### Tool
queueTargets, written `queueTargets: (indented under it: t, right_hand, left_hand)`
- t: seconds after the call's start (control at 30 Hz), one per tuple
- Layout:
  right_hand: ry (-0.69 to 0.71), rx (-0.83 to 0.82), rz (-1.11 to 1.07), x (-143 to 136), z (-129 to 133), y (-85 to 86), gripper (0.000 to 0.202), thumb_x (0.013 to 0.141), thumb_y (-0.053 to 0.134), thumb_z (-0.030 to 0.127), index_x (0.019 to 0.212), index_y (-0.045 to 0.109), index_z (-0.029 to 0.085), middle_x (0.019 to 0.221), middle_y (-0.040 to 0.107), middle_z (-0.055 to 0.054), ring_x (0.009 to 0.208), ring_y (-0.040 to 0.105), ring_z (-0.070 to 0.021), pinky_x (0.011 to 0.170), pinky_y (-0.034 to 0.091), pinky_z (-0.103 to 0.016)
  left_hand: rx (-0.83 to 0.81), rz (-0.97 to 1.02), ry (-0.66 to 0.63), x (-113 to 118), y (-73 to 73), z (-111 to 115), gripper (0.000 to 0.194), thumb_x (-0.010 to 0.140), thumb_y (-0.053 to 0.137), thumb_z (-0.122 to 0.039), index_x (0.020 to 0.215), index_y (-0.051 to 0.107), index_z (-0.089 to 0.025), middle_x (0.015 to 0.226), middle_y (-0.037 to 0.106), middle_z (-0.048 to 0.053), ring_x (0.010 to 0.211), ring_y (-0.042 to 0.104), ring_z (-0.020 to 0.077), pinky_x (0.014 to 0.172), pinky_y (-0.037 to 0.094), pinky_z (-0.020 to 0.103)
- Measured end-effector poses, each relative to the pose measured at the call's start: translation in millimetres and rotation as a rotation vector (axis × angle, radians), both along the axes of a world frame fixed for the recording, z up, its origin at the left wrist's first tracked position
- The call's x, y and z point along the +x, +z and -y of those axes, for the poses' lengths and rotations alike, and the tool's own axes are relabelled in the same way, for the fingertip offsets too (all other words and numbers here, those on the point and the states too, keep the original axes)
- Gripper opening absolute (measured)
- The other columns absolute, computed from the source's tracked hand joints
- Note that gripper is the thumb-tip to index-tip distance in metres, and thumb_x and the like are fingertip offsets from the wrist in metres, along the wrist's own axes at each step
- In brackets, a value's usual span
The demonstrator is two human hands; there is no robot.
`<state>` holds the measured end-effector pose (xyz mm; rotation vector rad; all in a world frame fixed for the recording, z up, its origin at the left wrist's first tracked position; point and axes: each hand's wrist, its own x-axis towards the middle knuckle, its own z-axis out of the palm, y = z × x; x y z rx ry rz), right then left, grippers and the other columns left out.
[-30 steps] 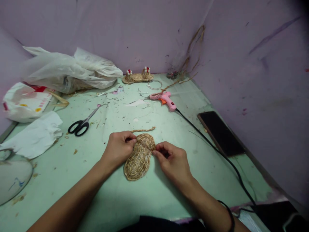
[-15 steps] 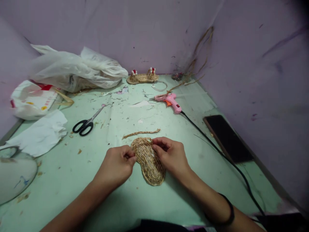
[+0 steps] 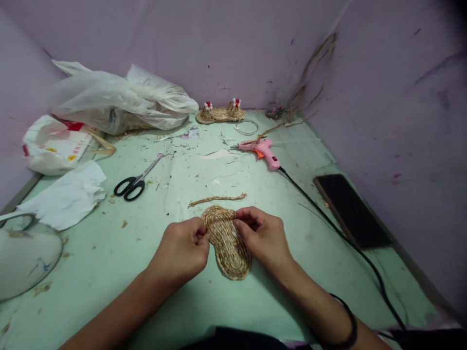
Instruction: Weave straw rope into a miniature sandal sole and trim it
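Note:
A sole-shaped piece of coiled braided straw (image 3: 230,250) lies on the green table, its far end between my two hands. My left hand (image 3: 184,245) is closed in a pinch at the left edge of this straw sole. At the opposite edge, my right hand (image 3: 264,236) pinches with thumb and forefinger. A braided band appears to run across the sole between my fingertips; whether it is a separate strip I cannot tell. Just beyond the sole lies a short braided straw cord (image 3: 218,199), touched by neither hand.
Black-handled scissors (image 3: 134,185) lie to the left, near torn white paper (image 3: 69,197). A pink glue gun (image 3: 264,150) trails a black cable past a phone (image 3: 352,209) on the right. A finished straw slipper pair (image 3: 221,115) and plastic bag (image 3: 124,104) sit by the wall.
The whole view has shifted slightly, so things appear a little farther right. Both hands keep their pinch at the sole's edges; my left fingers are curled a bit more tightly.

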<state>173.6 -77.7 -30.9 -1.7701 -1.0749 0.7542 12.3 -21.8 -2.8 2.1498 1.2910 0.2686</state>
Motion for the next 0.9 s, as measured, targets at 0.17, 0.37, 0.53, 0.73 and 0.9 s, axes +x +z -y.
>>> queueTargets:
  t: [0.17, 0.37, 0.53, 0.73, 0.9]
  right_hand:
    - [0.007, 0.010, 0.012, 0.8, -0.6, -1.0, 0.009, 0.071, 0.057, 0.017, 0.076, 0.064, 0.019, 0.071, 0.069, -0.002, 0.061, 0.062, -0.0146, 0.059, 0.051, -0.027]
    - [0.041, 0.038, 0.067, 4.5, -1.6, -6.2, 0.008, 0.071, 0.058, 0.018, 0.076, 0.064, 0.019, 0.067, 0.068, -0.001, 0.057, 0.060, -0.0132, 0.056, 0.049, -0.026]
    - [0.051, 0.049, 0.066, 5.5, -1.0, -7.7, 0.006, 0.070, 0.058, 0.018, 0.073, 0.063, 0.019, 0.062, 0.065, 0.000, 0.053, 0.058, -0.0123, 0.051, 0.047, -0.024]
    - [0.047, 0.075, 0.054, 5.6, 0.9, -5.6, 0.005, 0.069, 0.057, 0.017, 0.071, 0.062, 0.018, 0.059, 0.064, 0.001, 0.050, 0.056, -0.0114, 0.049, 0.045, -0.023]
    - [0.053, 0.100, 0.106, 6.6, -0.2, -7.0, 0.007, 0.068, 0.057, 0.017, 0.071, 0.063, 0.019, 0.059, 0.064, 0.001, 0.052, 0.057, -0.0118, 0.051, 0.045, -0.023]
  left_hand:
    - [0.032, -0.013, -0.003, 1.1, 1.3, 0.3, 0.014, 0.067, 0.045, -0.017, 0.054, 0.046, -0.018, 0.046, 0.048, -0.004, 0.043, 0.041, 0.0085, 0.044, 0.032, 0.020]
    - [0.030, -0.019, -0.002, 1.0, 1.6, 1.3, 0.012, 0.068, 0.045, -0.019, 0.057, 0.049, -0.018, 0.048, 0.049, -0.004, 0.045, 0.043, 0.0089, 0.045, 0.033, 0.021]
    - [-0.025, -0.040, 0.004, 1.7, 6.0, -0.1, 0.010, 0.067, 0.048, -0.019, 0.058, 0.051, -0.017, 0.048, 0.050, -0.004, 0.046, 0.043, 0.0088, 0.046, 0.033, 0.021]
    - [-0.022, -0.042, 0.003, 0.2, 5.8, 2.8, 0.011, 0.068, 0.048, -0.020, 0.060, 0.055, -0.017, 0.050, 0.052, -0.003, 0.047, 0.043, 0.0093, 0.046, 0.032, 0.021]
    - [0.046, -0.049, 0.033, 2.2, 5.5, 4.1, 0.011, 0.068, 0.048, -0.020, 0.060, 0.056, -0.016, 0.051, 0.054, -0.002, 0.048, 0.044, 0.0097, 0.048, 0.034, 0.022]
